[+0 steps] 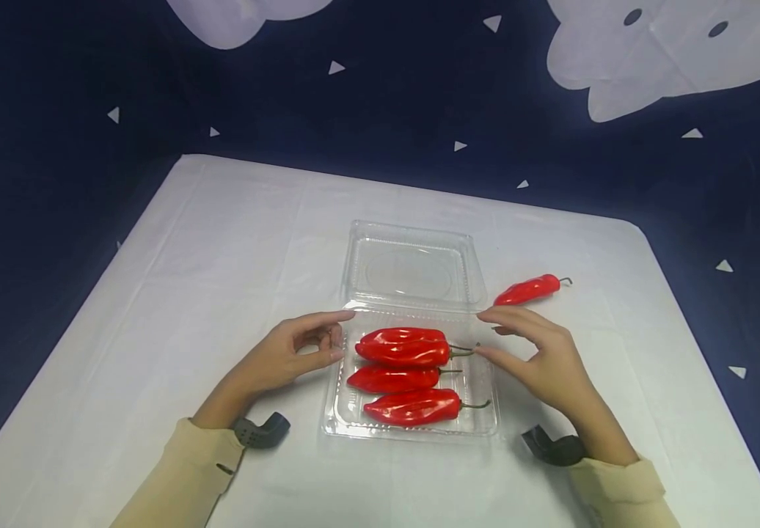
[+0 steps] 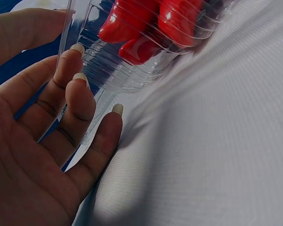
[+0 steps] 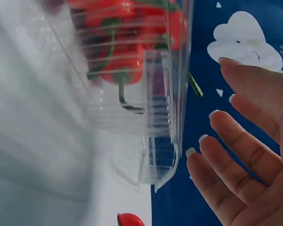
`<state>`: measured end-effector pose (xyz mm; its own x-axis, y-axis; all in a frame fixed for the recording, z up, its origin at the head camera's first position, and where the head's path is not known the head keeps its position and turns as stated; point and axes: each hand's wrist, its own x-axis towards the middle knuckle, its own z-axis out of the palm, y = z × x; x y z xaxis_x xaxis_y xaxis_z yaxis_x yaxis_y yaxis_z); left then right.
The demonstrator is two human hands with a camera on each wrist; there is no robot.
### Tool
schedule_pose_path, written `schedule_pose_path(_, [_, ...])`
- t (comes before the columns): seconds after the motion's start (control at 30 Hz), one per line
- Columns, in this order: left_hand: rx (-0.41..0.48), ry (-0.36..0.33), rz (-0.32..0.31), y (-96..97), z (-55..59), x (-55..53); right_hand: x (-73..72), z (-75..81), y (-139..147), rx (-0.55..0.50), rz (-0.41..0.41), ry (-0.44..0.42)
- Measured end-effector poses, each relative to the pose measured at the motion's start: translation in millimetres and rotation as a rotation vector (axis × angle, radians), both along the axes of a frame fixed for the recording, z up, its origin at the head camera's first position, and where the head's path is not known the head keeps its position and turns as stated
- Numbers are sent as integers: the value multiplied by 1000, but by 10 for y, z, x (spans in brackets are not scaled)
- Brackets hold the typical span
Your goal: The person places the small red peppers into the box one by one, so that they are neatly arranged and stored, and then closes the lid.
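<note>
Bracketing the open clear box (image 1: 343, 419), left hand (image 1: 293, 349) and right hand (image 1: 547, 361) loosely spread at its left and right sides, we'd best handle edges gently so three red peppers (image 1: 395, 379) in its near half don't roll.

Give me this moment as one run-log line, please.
container: lid open, red peppers inside | left hand: at left edge, contact unclear | right hand: near right edge, empty | loose pepper: on table, right of lid

Red peppers (image 1: 395, 379) lie in an open clear box (image 1: 413, 433), another pepper (image 1: 528, 290) outside.
</note>
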<state>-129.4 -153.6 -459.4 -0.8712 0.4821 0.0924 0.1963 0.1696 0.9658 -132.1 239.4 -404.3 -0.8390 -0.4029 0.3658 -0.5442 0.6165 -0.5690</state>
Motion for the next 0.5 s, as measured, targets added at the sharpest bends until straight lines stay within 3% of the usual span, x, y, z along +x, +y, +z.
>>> schedule_pose_path(0.5, [5,-1,-2,-6,-19,-7,-178,-8,314,-183,18,-128])
